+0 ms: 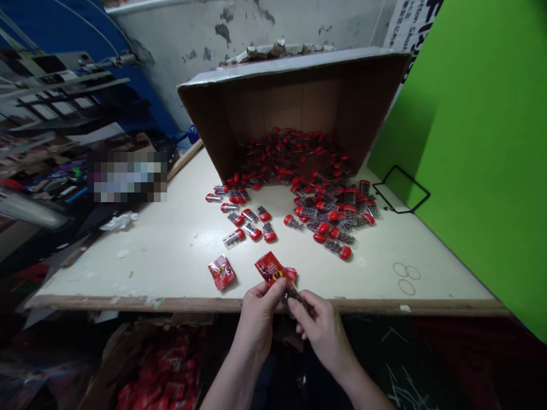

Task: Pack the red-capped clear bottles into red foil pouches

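Note:
My left hand [260, 304] pinches a red printed packet [268, 266] over the table's front edge. My right hand [318, 319] is closed on a small clear container of dark balls [293, 294], held against the packet's near end. Fingers cover much of the container, so I cannot tell whether it is partly inside the packet. Beneath the held packet, another red printed piece [291, 274] shows. To the left lies a separate red packet [221, 272]. Beyond my hands are loose red-capped clear containers [268, 232] and a larger pile of them [342, 208].
An open cardboard box [294, 91] on its side spills more containers onto the white table [171, 245]. At right stand a green panel [478, 142] and a black wire frame [401, 191]; rubber bands [405, 279] lie nearby. Red packets [171, 370] fill a container below the edge.

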`<state>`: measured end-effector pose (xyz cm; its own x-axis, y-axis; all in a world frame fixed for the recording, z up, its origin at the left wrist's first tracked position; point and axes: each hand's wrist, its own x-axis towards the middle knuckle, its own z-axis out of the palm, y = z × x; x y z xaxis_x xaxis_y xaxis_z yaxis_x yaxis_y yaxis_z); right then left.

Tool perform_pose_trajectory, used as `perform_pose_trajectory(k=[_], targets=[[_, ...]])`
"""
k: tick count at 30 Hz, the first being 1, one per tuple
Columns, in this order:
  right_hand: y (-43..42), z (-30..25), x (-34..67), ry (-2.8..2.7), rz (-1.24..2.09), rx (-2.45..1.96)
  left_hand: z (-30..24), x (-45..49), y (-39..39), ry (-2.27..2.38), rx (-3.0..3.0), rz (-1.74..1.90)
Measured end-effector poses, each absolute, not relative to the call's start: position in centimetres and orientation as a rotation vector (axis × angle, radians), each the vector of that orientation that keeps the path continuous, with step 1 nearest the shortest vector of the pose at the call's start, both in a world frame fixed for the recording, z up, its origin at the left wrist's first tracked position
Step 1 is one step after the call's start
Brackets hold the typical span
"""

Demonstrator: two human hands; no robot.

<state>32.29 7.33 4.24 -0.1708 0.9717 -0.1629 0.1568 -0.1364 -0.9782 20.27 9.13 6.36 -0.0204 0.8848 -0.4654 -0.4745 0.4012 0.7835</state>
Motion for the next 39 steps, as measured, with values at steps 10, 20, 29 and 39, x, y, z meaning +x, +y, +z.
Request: perform_pose_trajectory(k=[10, 20, 29, 39], targets=[[7.0, 4.1, 32.1, -1.304, 1.431, -1.311, 7.0, 20.4, 9.0, 1.038, 0.374, 1.103], [6.8, 4.9, 31.6, -1.581, 0.863, -1.42, 6.4, 20.4, 8.4, 1.204, 0.405, 1.204], [6.8, 4.9, 32.1, -1.593, 0.915, -1.404, 6.6, 19.9, 8.9, 1.12, 0.363, 1.182], [6.3, 4.0, 31.7, -1.144, 1.514, -1.312, 6.5, 19.6, 8.5, 0.983, 0.35, 1.091]])
